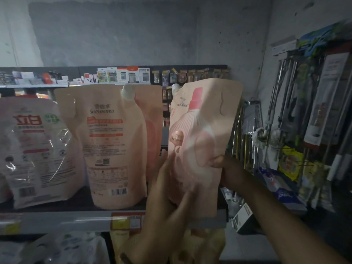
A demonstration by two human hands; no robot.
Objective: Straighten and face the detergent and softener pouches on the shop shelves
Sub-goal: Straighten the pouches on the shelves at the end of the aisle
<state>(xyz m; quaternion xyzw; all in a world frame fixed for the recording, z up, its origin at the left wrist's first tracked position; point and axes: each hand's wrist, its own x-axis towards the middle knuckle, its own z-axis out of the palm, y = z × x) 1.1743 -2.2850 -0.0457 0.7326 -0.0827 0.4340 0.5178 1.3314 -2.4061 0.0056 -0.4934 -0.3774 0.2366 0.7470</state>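
Head view: pink pouch (202,128) between flat-fingered left hand (168,189) and right hand (227,169) tight round its edge

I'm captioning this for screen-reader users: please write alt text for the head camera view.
A person holds a peach Snowroma pouch, front outward, at the right end of a shelf, right grip pinching its edge, left grip against its front. Left of it stand a back-facing peach pouch and a white pouch.
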